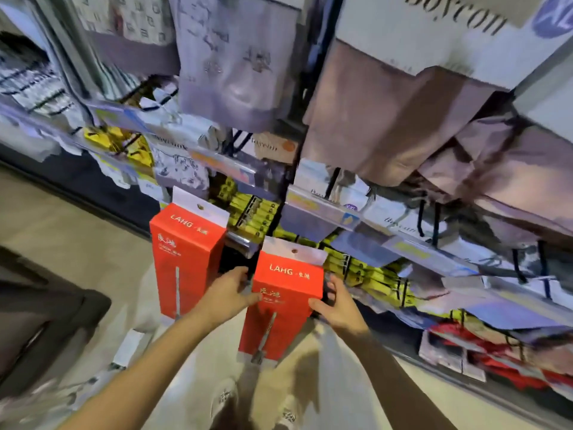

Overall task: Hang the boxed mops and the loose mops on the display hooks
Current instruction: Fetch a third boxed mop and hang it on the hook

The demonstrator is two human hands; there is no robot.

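Red card makes up both boxes at the rack. The near box is upright, tilted a little, and held between both hands in front of the lower shelf. The left hand comes in from the lower left on a long bare forearm, thumb across the box's front face, fingers curled round its left edge. The right hand reaches in from the lower right, thumb on the front near the right edge, fingers wrapped behind that side. Its white tab, with a small hole, stands above the hands, just below the metal shelf rail. A second box stands to the left, near the first but apart from it; whether it hangs on a hook cannot be told. Yellow packs lie behind the held box, and brown bags hang above.
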